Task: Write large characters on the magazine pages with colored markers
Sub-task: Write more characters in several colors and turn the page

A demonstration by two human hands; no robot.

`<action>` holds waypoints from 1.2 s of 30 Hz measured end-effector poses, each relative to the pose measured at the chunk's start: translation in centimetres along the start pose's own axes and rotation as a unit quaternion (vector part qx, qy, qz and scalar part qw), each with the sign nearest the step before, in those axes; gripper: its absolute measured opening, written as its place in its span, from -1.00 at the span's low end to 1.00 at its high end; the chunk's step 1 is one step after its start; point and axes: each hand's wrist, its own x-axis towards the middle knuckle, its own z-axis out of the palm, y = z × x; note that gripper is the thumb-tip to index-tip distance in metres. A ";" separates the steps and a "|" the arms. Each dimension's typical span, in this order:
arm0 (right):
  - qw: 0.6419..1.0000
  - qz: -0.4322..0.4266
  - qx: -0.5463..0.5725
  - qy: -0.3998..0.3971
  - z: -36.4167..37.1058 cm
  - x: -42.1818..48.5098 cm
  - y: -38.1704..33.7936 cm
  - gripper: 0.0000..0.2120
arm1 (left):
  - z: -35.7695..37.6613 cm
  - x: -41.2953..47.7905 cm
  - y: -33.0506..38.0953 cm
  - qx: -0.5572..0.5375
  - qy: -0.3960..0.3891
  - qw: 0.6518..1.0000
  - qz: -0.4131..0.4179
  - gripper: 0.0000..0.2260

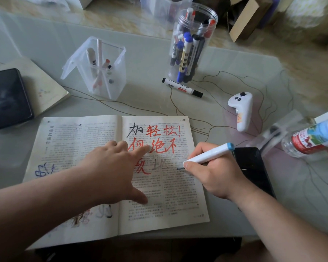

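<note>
Pale glass worktop (150, 59) with a thin line pattern; floor and cartons lie behind it. An open magazine (178, 201) lies flat at the near edge, its right page bearing large black, red and grey characters over the print.

The left hand (110, 174) is spread across the fold, with forefinger and thumb pressing the right page. The right hand (212, 173) pinches a white marker (210, 154) with a blue end, its tip on the same page beside the grey character.

Containers: a round clear jar (180, 21), upright and lidless, holds a crowd of whiteboard markers (187, 52) with blue, black and red caps. A square clear box (117, 80), its lid hinged open, holds a few pens (98, 59) leaning against its walls. A loose marker (182, 87) lies at the jar's foot.

Also shown: a white controller (241, 112), a plastic bottle (311, 137) on its side, a dark phone (252, 167) just beside the right hand, and a dark device (8, 97) on a notebook (45, 86) at far left.
</note>
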 end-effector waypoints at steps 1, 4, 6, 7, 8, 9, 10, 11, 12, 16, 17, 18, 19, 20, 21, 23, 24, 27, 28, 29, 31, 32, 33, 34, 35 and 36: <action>1.000 -0.004 0.004 0.004 0.0 0.0 0.1 -0.81 | 0.0 0.0 0.0 0.000 0.001 1.000 0.000 0.13; 0.999 -0.017 0.014 0.037 -0.2 0.0 0.3 -0.82 | 0.0 0.0 0.1 0.000 0.002 1.000 0.000 0.13; 0.999 -0.020 0.003 0.043 -0.1 0.0 0.3 -0.82 | 0.0 0.0 0.0 0.003 0.004 1.000 0.000 0.13; 0.999 -0.019 -0.003 0.040 -0.1 0.1 0.3 -0.82 | 0.1 0.0 0.0 0.004 0.006 1.000 0.000 0.13; 0.999 -0.018 -0.008 0.038 0.0 0.1 0.3 -0.82 | 0.1 0.0 0.0 0.004 0.006 1.000 0.000 0.13; 0.999 -0.017 -0.013 0.037 0.0 0.1 0.3 -0.81 | 0.1 0.0 -0.1 0.004 0.006 1.000 0.000 0.13; 0.999 -0.017 -0.017 0.037 0.0 0.1 0.3 -0.81 | 0.1 0.0 -0.1 0.003 0.005 1.000 -0.001 0.13; 0.999 -0.016 -0.019 0.037 0.0 0.2 0.4 -0.81 | 0.0 -0.1 0.0 0.002 0.005 1.000 -0.001 0.13; 0.999 -0.015 -0.021 0.037 0.0 0.2 0.3 -0.80 | 0.0 -0.1 0.0 0.001 0.004 1.000 -0.001 0.13; 0.999 -0.010 -0.011 0.031 -0.3 0.4 0.3 -0.79 | -0.1 -0.1 0.1 -0.002 0.007 1.000 -0.001 0.13; 0.999 -0.008 -0.012 0.030 -0.4 0.4 0.3 -0.79 | -0.1 -0.1 0.1 -0.001 0.007 1.000 -0.001 0.13; 0.999 -0.007 -0.015 0.027 -0.4 0.5 0.3 -0.79 | -0.1 -0.1 0.2 0.001 0.007 1.000 -0.002 0.13; 1.000 -0.004 -0.016 0.023 -0.4 0.5 0.3 -0.79 | -0.1 -0.1 0.2 0.002 0.007 1.000 -0.003 0.13; 1.000 -0.002 -0.009 0.020 -0.5 0.5 0.3 -0.80 | -0.2 -0.1 0.2 0.002 0.007 1.000 -0.003 0.13; 1.000 0.001 0.003 0.019 -0.6 0.6 0.3 -0.80 | -0.2 -0.2 0.2 0.000 0.007 1.000 -0.003 0.13; 0.998 -0.001 0.053 0.029 -0.8 0.7 0.1 -0.79 | -0.3 -0.2 0.2 -0.004 0.012 1.000 0.000 0.13; 0.995 -0.008 0.090 0.043 -1.0 0.8 -0.1 -0.77 | -0.3 -0.2 0.3 -0.008 0.017 1.000 0.001 0.13; 0.980 -0.050 0.178 0.068 -1.8 0.8 -1.4 -0.65 | -0.1 -0.1 0.7 -0.031 0.028 0.999 0.008 0.09; 0.980 -0.057 0.182 0.057 -1.9 0.6 -1.7 -0.62 | -0.1 0.0 0.8 -0.040 0.032 0.999 0.011 0.06; 0.983 -0.053 0.173 0.036 -1.9 0.4 -2.1 -0.62 | -0.1 0.0 0.9 -0.052 0.038 0.998 0.013 0.02; 0.990 -0.022 0.138 -0.030 -1.6 0.0 -2.8 -0.70 | -0.6 -0.2 0.7 -0.097 0.056 0.993 0.018 -0.05; 0.990 -0.005 0.121 -0.075 -1.4 -0.2 -3.1 -0.72 | -1.0 -0.4 0.6 -0.132 0.072 0.988 0.023 -0.09; 0.988 0.008 0.098 -0.122 -1.2 -0.4 -3.3 -0.71 | -1.6 -0.6 0.6 -0.174 0.088 0.980 0.028 -0.14; 0.984 0.024 0.077 -0.162 -0.9 -0.6 -3.5 -0.69 | -2.3 -1.0 0.6 -0.221 0.107 0.969 0.034 -0.19; 0.979 0.038 0.064 -0.191 -0.7 -0.8 -3.6 -0.68 | -2.8 -1.4 0.7 -0.271 0.125 0.954 0.041 -0.24; 0.975 0.046 0.059 -0.208 -0.6 -1.1 -3.7 -0.72 | -3.2 -1.7 0.9 -0.323 0.139 0.935 0.043 -0.30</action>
